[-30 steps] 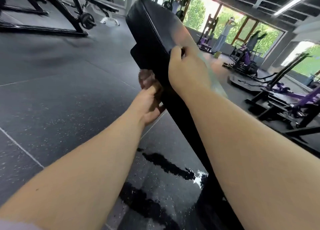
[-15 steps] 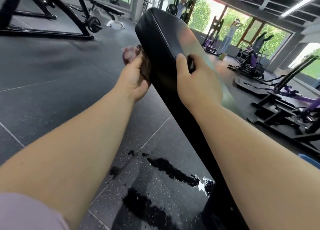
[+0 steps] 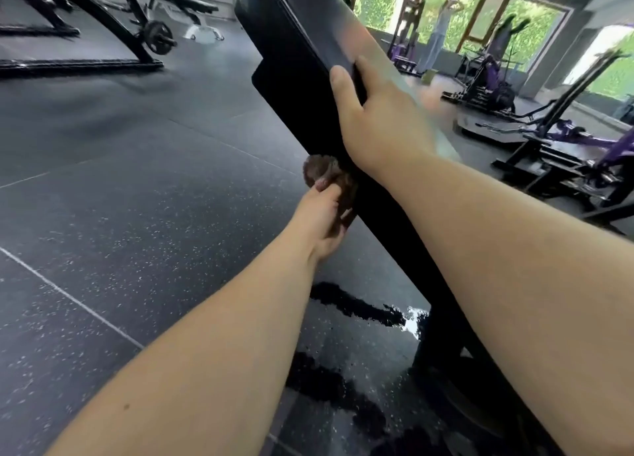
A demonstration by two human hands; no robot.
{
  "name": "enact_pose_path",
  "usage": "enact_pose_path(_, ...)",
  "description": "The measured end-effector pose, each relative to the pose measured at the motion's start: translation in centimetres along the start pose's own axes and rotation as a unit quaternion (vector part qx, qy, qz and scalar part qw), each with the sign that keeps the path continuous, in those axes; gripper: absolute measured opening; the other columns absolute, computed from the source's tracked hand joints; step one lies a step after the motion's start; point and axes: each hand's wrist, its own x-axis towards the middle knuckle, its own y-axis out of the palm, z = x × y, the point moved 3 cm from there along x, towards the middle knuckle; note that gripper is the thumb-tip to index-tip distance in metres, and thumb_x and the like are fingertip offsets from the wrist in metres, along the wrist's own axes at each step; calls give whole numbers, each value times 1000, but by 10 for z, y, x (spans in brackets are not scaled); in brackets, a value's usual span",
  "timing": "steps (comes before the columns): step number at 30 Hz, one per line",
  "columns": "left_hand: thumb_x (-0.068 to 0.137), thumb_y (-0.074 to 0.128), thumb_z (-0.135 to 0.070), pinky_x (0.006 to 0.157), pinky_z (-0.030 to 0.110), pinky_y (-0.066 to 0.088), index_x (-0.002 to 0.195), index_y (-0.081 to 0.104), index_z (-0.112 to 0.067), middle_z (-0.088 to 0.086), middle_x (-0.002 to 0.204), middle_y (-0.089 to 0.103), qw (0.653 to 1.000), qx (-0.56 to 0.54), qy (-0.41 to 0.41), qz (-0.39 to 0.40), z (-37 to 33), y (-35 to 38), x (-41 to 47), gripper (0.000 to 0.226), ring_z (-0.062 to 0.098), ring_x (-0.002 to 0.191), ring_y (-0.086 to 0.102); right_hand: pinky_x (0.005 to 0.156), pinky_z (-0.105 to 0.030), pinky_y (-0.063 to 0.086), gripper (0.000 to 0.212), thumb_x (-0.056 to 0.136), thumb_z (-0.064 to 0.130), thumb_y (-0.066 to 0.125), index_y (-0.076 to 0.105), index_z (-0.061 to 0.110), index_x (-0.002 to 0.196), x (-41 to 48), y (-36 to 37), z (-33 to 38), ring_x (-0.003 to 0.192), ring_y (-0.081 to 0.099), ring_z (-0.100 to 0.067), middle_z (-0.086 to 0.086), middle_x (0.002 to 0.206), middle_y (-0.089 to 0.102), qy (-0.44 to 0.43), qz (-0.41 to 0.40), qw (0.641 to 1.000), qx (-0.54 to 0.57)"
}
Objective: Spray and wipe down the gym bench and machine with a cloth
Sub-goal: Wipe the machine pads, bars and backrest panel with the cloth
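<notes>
A black padded bench back (image 3: 302, 34) slants up and away from me through the middle of the view. My right hand (image 3: 380, 116) grips its upper edge, thumb on the near side and fingers over the far face. My left hand (image 3: 324, 215) holds a crumpled brown cloth (image 3: 320, 172) against the pad's left side edge, just below my right wrist. No spray bottle is in view.
Wet dark patches (image 3: 356, 304) lie on the speckled rubber floor under the bench. A black rack with a weight plate (image 3: 158, 42) stands at the far left. Purple machines (image 3: 562, 140) fill the right side. A person (image 3: 442, 23) stands by the windows.
My left hand has slid the cloth down the pad's side edge from near the top to below my right hand. My right hand keeps its grip on the pad.
</notes>
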Motion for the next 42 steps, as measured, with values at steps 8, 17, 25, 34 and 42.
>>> enact_pose_path(8,99,51,-15,68,18,41,107,64,-10,5,99,66,958,265,-74,78,109,9,-35,15,13,92,58,120,-44,20,56,102,52,28,21,33,155,-119,-10,-127,150,18,-19,4,162,22,30,7,999,-35)
enact_pose_path(17,90,65,-31,85,33,53,94,66,-24,-1,93,74,905,341,-243,71,169,-31,-82,8,17,88,68,117,-33,20,48,92,14,54,50,16,140,-258,-9,-201,145,27,-23,-5,157,33,160,-121,979,-33)
enact_pose_path(25,64,49,-25,55,27,42,107,59,4,28,80,63,864,398,-291,98,229,-14,-102,53,31,56,57,67,-23,44,19,93,20,53,70,22,103,-344,25,-252,79,59,-9,7,96,68,438,-22,888,135)
enact_pose_path(34,95,45,-11,85,38,54,123,62,-10,10,116,71,862,344,-339,152,277,-9,-111,33,25,104,68,72,-26,51,13,94,27,57,66,18,94,-396,39,-284,77,65,-13,2,81,71,594,-20,580,556)
enact_pose_path(42,84,54,-35,71,38,53,111,68,-14,20,86,67,808,489,-245,218,308,-6,-99,37,20,72,65,56,-18,46,13,87,6,63,62,15,78,-429,46,-308,64,54,-10,2,72,58,584,8,592,556)
